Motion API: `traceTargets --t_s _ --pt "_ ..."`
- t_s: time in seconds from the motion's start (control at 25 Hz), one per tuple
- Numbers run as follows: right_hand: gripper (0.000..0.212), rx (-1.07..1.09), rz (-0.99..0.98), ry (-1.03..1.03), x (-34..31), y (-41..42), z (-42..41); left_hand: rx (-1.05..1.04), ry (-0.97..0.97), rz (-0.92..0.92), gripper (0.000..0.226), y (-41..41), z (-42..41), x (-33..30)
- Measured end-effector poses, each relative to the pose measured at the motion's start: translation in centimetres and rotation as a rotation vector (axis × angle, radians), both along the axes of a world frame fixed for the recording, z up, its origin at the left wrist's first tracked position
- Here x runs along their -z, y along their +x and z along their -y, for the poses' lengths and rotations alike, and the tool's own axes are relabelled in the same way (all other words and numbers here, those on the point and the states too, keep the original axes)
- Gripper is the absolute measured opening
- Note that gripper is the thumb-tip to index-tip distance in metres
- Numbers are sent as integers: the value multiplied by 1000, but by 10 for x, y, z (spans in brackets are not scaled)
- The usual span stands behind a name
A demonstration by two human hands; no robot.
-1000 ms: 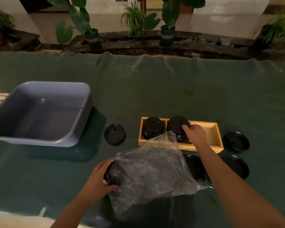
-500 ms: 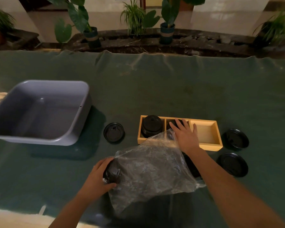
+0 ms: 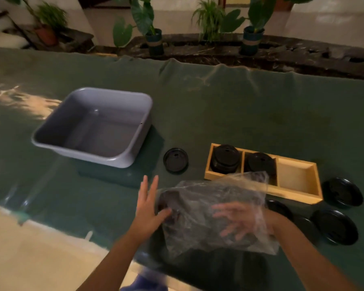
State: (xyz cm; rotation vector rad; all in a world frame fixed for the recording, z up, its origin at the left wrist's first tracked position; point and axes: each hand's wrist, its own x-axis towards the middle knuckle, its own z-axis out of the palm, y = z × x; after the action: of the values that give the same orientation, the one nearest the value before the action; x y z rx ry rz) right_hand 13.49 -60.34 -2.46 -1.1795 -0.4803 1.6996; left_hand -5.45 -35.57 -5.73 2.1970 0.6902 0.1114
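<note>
Wooden tray (image 3: 296, 176) sits behind the plastic bag (image 3: 210, 198), loose lids (image 3: 334, 226) right of it. Left hand (image 3: 148, 208), fingers straight, touches the bag; right hand (image 3: 240, 219) lies spread inside it.

Light: dim, warm, brighter along the far wall.
Glare: pale streaks at left on green cloth (image 3: 240, 114); sheen on plastic bag (image 3: 214, 192).
Shadow: dark patch below grey tub (image 3: 82, 155).
Blur: motion smear over right hand (image 3: 237, 219); left hand (image 3: 149, 208) soft.
Distortion: far edge bowed.
</note>
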Motion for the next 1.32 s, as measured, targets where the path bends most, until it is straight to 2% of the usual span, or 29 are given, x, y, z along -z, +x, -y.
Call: traceTargets --t_s 0.04,0.08,0.12,0.16,0.2,0.24,0.28,0.36,0.48,0.52,0.64,0.76,0.84,0.96,1.0,1.04,1.12,1.2,1.24,1.28,1.32 --pt "45 -35 49 4 1 -2 -17 -144 -40 28 84 -1 -2 -2" --pt "42 -40 211 -61 3 -4 -32 -258 -125 -5 74 1 -6 -1" --pt "37 4 381 -154 8 -7 -45 -344 -260 -76 66 3 -9 0" --pt "36 73 470 -213 13 -11 -57 -420 -431 -138 60 5 -11 2" --pt "34 147 476 -217 16 -18 -69 -481 -578 -160 54 8 -10 4" --pt "32 223 443 -193 19 -26 -78 -521 -646 -141 49 10 -8 4" --pt "31 287 367 -158 23 -32 -84 -541 -634 -104 46 12 -6 5" --pt "33 383 119 -110 29 -45 -95 -506 -487 -33 48 13 -4 7" --pt "30 527 -131 -266 37 -54 -113 -394 -438 27 54 13 -2 -1" --pt "30 525 -144 -338 40 -57 -120 -352 -451 38 56 13 -1 -3" --pt "51 470 -86 -499 55 -67 -130 -225 -431 68 59 10 7 -3" --pt "53 482 -72 -506 61 -73 -133 -186 -505 77 52 9 7 -3" --pt "46 483 -129 -429 59 -70 -133 -263 -664 98 37 9 2 -2" --pt "47 400 85 -394 48 -63 -119 -468 -826 110 19 7 -8 3" --pt "49 467 36 -395 49 -55 -114 -509 -830 101 19 7 -11 5" --pt "48 448 93 -365 50 -52 -104 -534 -832 95 20 9 -12 6" --pt "37 547 10 -254 38 -48 -86 -548 -789 61 20 10 -16 2" --pt "33 490 172 -201 26 -44 -68 -523 -740 -20 19 9 -28 -4" --pt "41 486 225 -188 22 -40 -54 -504 -690 -80 19 8 -33 -10" --pt "50 480 246 -183 19 -38 -40 -491 -543 -137 23 8 -38 -15" --pt "55 510 240 -183 14 -36 -26 -506 -294 -167 39 10 -38 -20"
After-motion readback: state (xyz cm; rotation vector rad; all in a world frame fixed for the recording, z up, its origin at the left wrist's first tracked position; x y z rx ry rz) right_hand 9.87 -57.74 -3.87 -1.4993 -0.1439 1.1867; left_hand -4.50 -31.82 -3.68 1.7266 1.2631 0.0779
